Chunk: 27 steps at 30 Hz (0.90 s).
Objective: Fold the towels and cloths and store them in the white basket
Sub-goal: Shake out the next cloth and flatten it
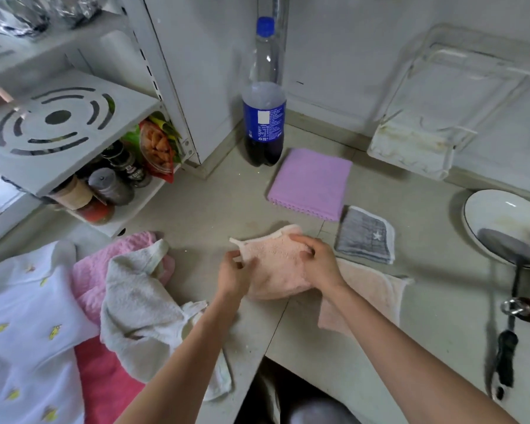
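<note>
Folding is partly done: a purple cloth (311, 183) and a grey cloth (364, 235) lie squared on the counter (441, 301), just beside each other. Both hands work a peach towel (276, 267) in the middle. The left hand (233, 270) pinches its left edge, while the right hand (318, 258) has its fingers curled on top, seemingly gripping a fold. Another peach cloth (377, 295) lies flat under the right wrist. Left of the hands, a cream towel (135, 307), pink towels (95, 280) and a white patterned cloth (22, 325) wait in a crumpled heap. A white basket (410, 145) leans on the back wall, with nothing stored that I can see.
</note>
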Tool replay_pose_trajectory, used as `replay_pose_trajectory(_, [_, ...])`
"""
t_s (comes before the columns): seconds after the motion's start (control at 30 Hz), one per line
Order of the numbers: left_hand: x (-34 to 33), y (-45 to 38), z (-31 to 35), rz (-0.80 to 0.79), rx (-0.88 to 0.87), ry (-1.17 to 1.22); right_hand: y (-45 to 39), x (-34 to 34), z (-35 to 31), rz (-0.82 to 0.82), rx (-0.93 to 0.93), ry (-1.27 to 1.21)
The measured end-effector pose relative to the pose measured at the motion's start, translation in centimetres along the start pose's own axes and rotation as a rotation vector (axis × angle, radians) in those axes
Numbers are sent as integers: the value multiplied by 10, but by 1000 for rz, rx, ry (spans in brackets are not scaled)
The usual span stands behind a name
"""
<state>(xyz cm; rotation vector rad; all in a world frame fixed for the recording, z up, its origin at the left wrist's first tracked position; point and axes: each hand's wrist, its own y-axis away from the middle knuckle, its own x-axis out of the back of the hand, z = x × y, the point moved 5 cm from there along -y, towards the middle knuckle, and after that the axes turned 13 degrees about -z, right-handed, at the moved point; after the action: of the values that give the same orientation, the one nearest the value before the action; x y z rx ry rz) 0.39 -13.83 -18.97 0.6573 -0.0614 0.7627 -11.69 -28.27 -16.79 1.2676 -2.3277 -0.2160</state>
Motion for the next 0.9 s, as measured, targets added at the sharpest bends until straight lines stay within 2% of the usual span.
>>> replay_pose_trajectory(0.2, [-77,38,42,-256,-250,-35,94,55,31,396,81,45])
replay_pose_trajectory(0.3, [-116,54,44,-341,-301,-97,132,74,57,507,43,98])
replay_pose_trajectory(0.43, [-142,64,29,-352,-262,-178,151,83,79,477,-22,151])
replay_pose_trajectory(0.63, [-145,62,17,-255,-234,-289,140,81,97,416,-92,260])
replay_pose_trajectory(0.9, [-148,67,29,-149,-360,-381,137,83,95,443,-71,383])
